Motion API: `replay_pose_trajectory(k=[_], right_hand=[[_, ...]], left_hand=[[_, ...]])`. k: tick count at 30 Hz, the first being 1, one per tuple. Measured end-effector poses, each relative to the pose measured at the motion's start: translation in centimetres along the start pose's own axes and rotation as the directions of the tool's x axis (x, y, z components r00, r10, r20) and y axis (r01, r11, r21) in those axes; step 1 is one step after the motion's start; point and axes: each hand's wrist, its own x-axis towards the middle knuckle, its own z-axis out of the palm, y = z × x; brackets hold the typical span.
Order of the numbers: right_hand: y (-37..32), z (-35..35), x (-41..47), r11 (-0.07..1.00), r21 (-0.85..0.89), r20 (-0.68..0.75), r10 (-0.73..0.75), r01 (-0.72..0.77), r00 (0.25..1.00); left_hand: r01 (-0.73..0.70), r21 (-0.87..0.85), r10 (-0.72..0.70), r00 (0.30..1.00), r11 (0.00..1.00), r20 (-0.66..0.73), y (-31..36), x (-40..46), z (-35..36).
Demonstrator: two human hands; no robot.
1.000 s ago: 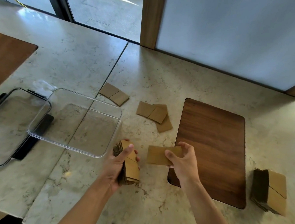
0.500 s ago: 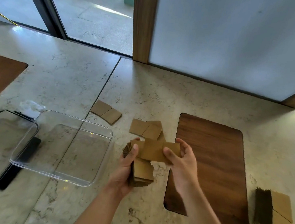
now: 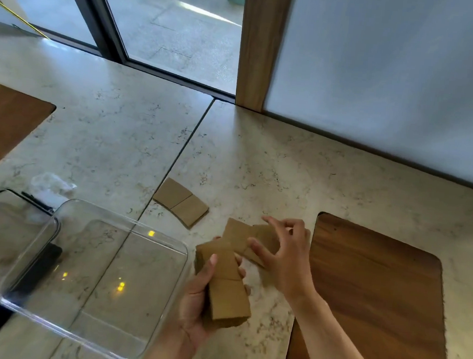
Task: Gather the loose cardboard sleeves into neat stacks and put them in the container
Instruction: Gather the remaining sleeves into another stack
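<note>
In the head view, a thick stack of brown cardboard sleeves (image 3: pixel 228 289) is being gripped by the left hand (image 3: pixel 199 312), with the thumb laid on the top sleeve and the fingers curled round the far side. This stack is being held just to the right of the clear square plastic container (image 3: pixel 165 247), which is being kept on the pale marble counter (image 3: pixel 273 165). The right hand (image 3: pixel 283 254) is being lowered, fingers spread and slightly bent, onto a small pile of loose brown cardboard sleeves (image 3: pixel 249 241) lying just beyond the held stack; whether anything is being pinched cannot be told. A single flat brown cardboard sleeve (image 3: pixel 181 202) is lying apart, beyond the container's far right corner. A dark wooden board (image 3: pixel 375 303) is lying well right of the container, past the hands.
</note>
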Motion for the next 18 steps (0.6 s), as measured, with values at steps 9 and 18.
replay_pose_trajectory(k=[9,18], right_hand=[[0.0,-3.0,0.8,0.821,0.454,0.045,0.367,-0.347,0.929],[-4.3,1.3,0.7,0.979,0.157,0.225,0.096,-0.133,0.97]], left_hand=[[-0.199,0.113,0.211,0.972,0.973,-0.104,-0.6,1.5,1.0],[-0.084,0.218,0.122,0.979,0.972,-0.164,1.8,2.2,2.8]])
